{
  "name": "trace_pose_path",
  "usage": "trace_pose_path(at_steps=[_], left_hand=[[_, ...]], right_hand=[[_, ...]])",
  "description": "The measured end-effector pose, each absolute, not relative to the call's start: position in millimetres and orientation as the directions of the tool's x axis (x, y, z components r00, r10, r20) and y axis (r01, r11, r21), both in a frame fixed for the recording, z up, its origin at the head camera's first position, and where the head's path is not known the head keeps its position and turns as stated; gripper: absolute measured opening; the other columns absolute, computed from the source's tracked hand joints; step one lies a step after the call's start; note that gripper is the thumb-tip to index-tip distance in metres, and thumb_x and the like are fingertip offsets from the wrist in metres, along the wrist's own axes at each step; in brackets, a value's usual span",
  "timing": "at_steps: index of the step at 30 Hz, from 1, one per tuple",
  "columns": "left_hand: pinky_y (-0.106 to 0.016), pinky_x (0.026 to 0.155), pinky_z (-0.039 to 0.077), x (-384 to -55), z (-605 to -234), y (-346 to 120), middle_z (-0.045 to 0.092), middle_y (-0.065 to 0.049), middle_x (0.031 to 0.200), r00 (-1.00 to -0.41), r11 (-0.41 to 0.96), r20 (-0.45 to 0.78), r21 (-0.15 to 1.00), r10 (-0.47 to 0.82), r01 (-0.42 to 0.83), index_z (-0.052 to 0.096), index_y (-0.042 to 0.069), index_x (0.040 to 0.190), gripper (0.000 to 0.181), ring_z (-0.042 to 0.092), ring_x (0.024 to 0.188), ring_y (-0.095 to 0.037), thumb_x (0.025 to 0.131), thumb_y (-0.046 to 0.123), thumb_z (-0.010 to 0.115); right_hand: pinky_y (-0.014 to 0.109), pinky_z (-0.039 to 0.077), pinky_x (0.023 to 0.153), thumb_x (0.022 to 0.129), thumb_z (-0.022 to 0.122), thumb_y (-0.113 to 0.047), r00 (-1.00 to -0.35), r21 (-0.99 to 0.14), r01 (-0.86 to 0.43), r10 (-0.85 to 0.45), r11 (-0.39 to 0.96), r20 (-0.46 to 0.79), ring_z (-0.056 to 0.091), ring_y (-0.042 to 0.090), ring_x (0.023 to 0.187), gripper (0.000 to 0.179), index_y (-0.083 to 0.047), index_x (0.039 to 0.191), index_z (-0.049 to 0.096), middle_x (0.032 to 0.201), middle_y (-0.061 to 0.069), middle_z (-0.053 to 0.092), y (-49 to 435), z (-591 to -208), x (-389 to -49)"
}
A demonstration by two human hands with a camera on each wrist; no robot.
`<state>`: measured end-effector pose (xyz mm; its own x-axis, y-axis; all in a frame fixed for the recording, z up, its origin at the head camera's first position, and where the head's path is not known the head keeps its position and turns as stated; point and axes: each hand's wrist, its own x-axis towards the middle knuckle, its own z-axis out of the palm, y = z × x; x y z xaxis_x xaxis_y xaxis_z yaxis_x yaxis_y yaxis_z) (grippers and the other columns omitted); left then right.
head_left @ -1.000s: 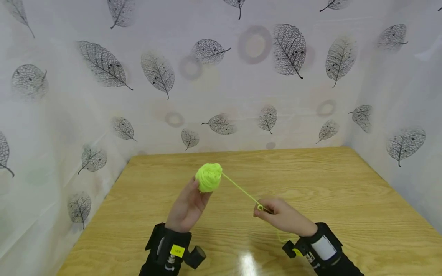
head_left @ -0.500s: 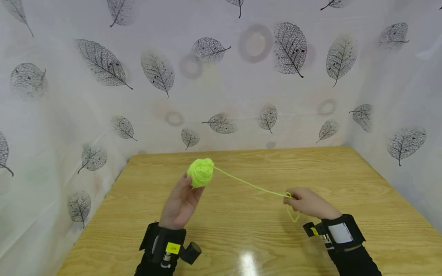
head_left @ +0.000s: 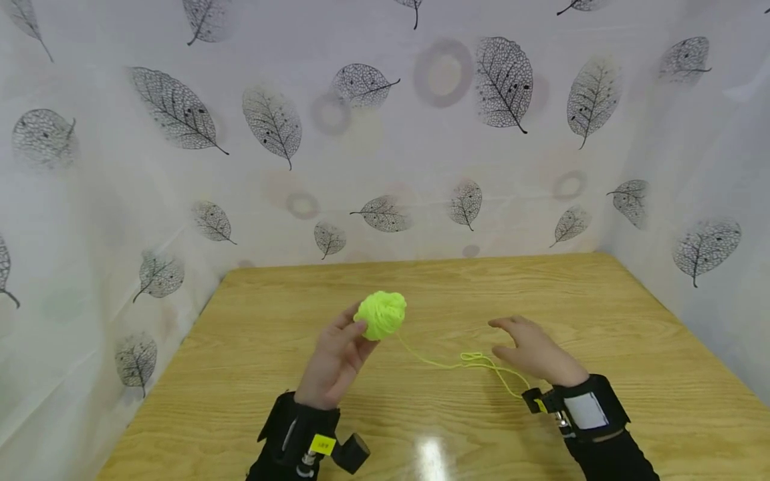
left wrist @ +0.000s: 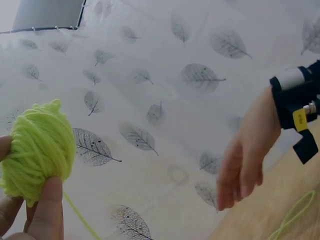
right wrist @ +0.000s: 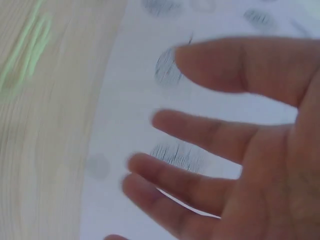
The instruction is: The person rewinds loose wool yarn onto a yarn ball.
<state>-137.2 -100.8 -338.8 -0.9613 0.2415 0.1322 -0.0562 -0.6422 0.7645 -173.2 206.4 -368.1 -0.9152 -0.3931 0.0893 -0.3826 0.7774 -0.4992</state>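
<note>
The left hand (head_left: 333, 357) pinches a small, soft ball of neon-green yarn (head_left: 381, 314) above the light wooden table (head_left: 601, 300). At its three o'clock, the right hand (head_left: 532, 351) hovers with fingers spread, empty. The slack loose strand (head_left: 475, 361) lies between them. Light and squashy, the ball is best held around its middle.

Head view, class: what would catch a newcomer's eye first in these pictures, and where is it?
The neon-green yarn ball stands out first, pinched in the fingertips of the left hand above the middle of the wooden table. A loose yarn strand trails from it onto the tabletop, just beside the right hand, whose fingers are spread and hold nothing. Behind, leaf-patterned sheeting walls in the table.
</note>
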Motion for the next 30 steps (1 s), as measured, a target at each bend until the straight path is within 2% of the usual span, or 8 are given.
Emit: trace_pose_path(at_steps=[4,10,15,18,20,24,26,30], left_hand=[[-0.024,0.088,0.048,-132.4,-338.8,-91.9,0.053,-0.007,0.114,-0.95,-0.61,0.1,0.785,0.296,-0.107,0.056,0.011,0.113,0.026,0.058,0.097,-0.015,0.092,-0.003,0.047],[-0.024,0.088,0.047,-125.8,-338.9,-81.3,0.053,-0.005,0.114,-0.928,-0.57,0.095,0.81,0.36,-0.138,0.055,0.011,0.114,0.026,0.057,0.099,-0.014,0.092,-0.002,0.048],[-0.026,0.088,0.047,-122.1,-338.1,-75.6,0.052,-0.005,0.116,-0.947,-0.508,0.06,0.854,0.315,-0.115,0.054,0.009,0.115,0.027,0.056,0.1,-0.014,0.091,-0.002,0.051],[-0.027,0.089,0.047,-120.6,-336.7,-73.6,0.049,-0.008,0.119,-0.966,-0.467,0.05,0.881,0.255,-0.078,0.051,0.003,0.119,0.031,0.056,0.101,-0.015,0.089,-0.002,0.052],[-0.029,0.09,0.046,-120.1,-336.4,-73.0,0.047,-0.01,0.121,-0.975,-0.429,0.059,0.902,0.216,-0.041,0.047,-0.001,0.123,0.035,0.055,0.103,-0.016,0.089,-0.001,0.053],[-0.03,0.089,0.045,-121.1,-338.8,-71.9,0.047,-0.012,0.12,-0.985,-0.346,0.1,0.937,0.142,0.045,0.043,-0.006,0.126,0.042,0.054,0.101,-0.018,0.088,0.001,0.057],[-0.03,0.087,0.045,-122.1,-341.4,-70.9,0.048,-0.013,0.118,-0.987,-0.304,0.122,0.949,0.107,0.084,0.044,-0.005,0.126,0.043,0.054,0.1,-0.019,0.087,0.003,0.06],[-0.027,0.084,0.048,-124.7,-347.6,-68.1,0.048,-0.017,0.119,-0.984,-0.224,0.17,0.962,0.056,0.153,0.049,-0.004,0.123,0.044,0.053,0.102,-0.023,0.084,0.005,0.065]], right_hand=[[0.063,0.036,0.092,0.089,0.059,-0.011,-0.855,-0.57,-0.508,-0.46,0.646,0.24,0.037,0.047,0.12,0.053,0.004,0.135,0.038,0.134,0.029,0.039,176.0,-367.5,-162.9],[0.063,0.032,0.095,0.092,0.057,-0.011,-0.727,-0.751,-0.606,-0.565,0.262,0.39,0.034,0.038,0.126,0.062,-0.002,0.144,0.024,0.142,0.024,0.034,134.1,-375.5,-147.6],[0.054,0.048,0.084,0.096,0.047,-0.004,-0.678,-0.86,-0.51,-0.63,0.031,0.379,0.056,0.028,0.103,0.043,0.0,0.137,0.033,0.117,0.023,0.054,117.8,-378.7,-137.4],[0.039,0.056,0.063,0.096,0.042,0.003,-0.645,-0.851,-0.526,-0.65,-0.004,0.402,0.06,0.023,0.071,0.026,0.006,0.122,0.047,0.085,0.019,0.059,113.9,-379.5,-134.4],[0.033,0.055,0.057,0.096,0.042,0.006,-0.623,-0.832,-0.555,-0.661,-0.003,0.418,0.057,0.018,0.061,0.015,0.004,0.102,0.055,0.072,0.016,0.057,111.2,-379.7,-133.7],[0.025,0.051,0.056,0.095,0.045,0.003,-0.587,-0.778,-0.627,-0.685,0.048,0.431,0.045,0.003,0.049,0.027,-0.005,0.069,0.047,0.059,0.008,0.054,107.7,-378.8,-130.9],[0.022,0.048,0.056,0.094,0.047,0.001,-0.574,-0.755,-0.651,-0.7,0.076,0.425,0.043,-0.002,0.05,0.033,-0.007,0.063,0.039,0.062,0.008,0.058,108.1,-376.2,-127.9],[0.014,0.039,0.05,0.095,0.049,-0.005,-0.553,-0.714,-0.688,-0.731,0.131,0.399,0.031,-0.006,0.049,0.026,-0.01,0.07,0.055,0.068,0.005,0.062,112.4,-369.6,-121.8]])
